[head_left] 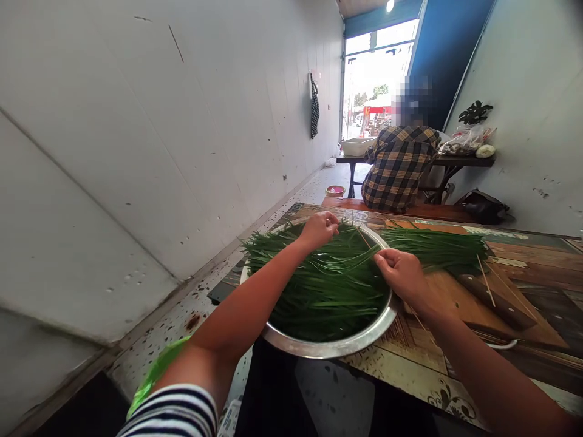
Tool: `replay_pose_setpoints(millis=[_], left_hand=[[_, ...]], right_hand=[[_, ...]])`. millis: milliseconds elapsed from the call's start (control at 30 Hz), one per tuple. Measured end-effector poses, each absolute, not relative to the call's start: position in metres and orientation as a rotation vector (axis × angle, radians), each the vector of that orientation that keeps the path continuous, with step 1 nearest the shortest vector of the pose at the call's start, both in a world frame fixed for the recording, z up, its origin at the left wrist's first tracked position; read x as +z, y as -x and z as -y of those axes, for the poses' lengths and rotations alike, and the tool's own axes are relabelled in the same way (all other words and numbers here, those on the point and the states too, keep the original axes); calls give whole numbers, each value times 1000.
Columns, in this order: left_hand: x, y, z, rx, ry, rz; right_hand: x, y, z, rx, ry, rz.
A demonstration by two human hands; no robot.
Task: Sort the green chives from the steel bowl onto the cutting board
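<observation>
A wide metal basin (319,350) stands at the table's near edge, heaped with long green Chinese chives (328,303). Over its far side is my left hand (320,230), fingers pinched together; what lies between the fingertips is too small to make out. At the right rim my right hand (401,272) pinches the ends of several chives that stretch leftward across the basin. A thin bamboo skewer (365,238) slants over the chives close to my right fingertips; whether the fingers also grip it is unclear.
Right of the basin, more chives (437,247) lie beside a wooden cutting board (444,297) with a cleaver (494,306) and loose skewers (485,279). A person in a plaid shirt (398,167) sits ahead, facing away. A white wall (204,133) runs along the left.
</observation>
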State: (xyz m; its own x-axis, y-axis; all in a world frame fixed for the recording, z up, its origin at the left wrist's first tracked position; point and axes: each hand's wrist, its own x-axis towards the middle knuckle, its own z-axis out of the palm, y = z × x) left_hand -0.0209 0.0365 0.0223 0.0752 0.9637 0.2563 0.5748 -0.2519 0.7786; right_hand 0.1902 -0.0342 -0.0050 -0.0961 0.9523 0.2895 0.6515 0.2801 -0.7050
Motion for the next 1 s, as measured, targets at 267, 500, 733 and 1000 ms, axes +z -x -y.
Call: replay_pose_setpoints(millis=[267, 500, 733, 1000], left_hand=[[15, 8, -28, 1138, -1468, -1345], [6, 8, -33, 1226, -1476, -1334], [5, 7, -33, 1248, -1395, -1331], [2, 2, -33, 1245, -1440, -1318]], right_hand=[[-4, -189, 35, 536, 1442, 1836], [-6, -190, 34, 536, 1438, 1844], [-6, -190, 34, 551, 1444, 1843], [-5, -190, 35, 543, 1458, 1865]])
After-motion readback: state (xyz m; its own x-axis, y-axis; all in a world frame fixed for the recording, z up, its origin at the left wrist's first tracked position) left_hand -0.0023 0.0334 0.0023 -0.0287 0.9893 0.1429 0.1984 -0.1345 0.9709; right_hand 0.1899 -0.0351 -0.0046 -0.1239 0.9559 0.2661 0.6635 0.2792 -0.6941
